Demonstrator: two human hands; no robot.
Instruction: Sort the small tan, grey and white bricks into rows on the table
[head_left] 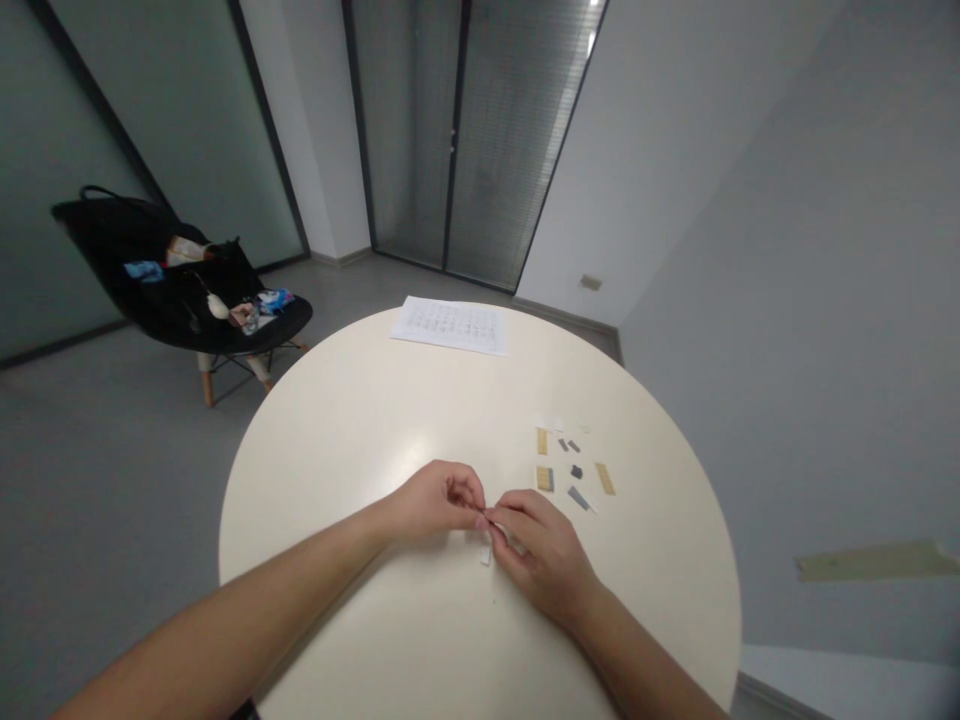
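Note:
My left hand (439, 498) and my right hand (541, 548) meet fingertip to fingertip over the near middle of the round table. Both are closed in a pinch, and whatever lies between the fingertips is too small to make out. Just below them is a small white piece (485, 554), close to my right fingers. Beyond my right hand lie small flat parts: a tan piece (541, 441), a tan and grey piece (544, 479), another tan piece (605, 479), a dark piece (576, 471) and a grey wedge-like piece (578, 497).
A printed white sheet (450, 326) lies at the far edge of the round cream table (322, 430). A black chair (112, 260) holding a bag and small items stands on the floor at the left. A wall (810, 330) rises to the right.

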